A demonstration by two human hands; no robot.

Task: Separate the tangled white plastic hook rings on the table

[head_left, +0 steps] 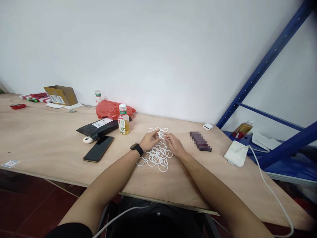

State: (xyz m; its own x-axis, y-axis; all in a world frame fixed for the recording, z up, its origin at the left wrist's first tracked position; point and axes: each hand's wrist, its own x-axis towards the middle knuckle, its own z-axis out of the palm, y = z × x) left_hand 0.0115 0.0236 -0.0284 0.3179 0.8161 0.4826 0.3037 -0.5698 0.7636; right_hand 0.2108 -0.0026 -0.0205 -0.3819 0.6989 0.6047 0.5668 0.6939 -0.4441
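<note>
My left hand [149, 140] and my right hand [174, 144] meet above a tangled heap of white plastic rings [158, 156]. Their fingertips pinch one white ring [161, 134] between them, at the far side of the heap. More rings lie beyond my hands, partly hidden by my fingers. A black smartwatch [137, 149] sits on my left wrist.
The plywood table [49, 138] holds a black smartphone [98, 148], a black parcel [97, 129], a juice bottle [123, 119], a red plastic bag [114, 110] and a cardboard box [60, 95]. A white power adapter [236, 153] trails a cable over the front edge. Blue metal shelving [264, 66] stands at right.
</note>
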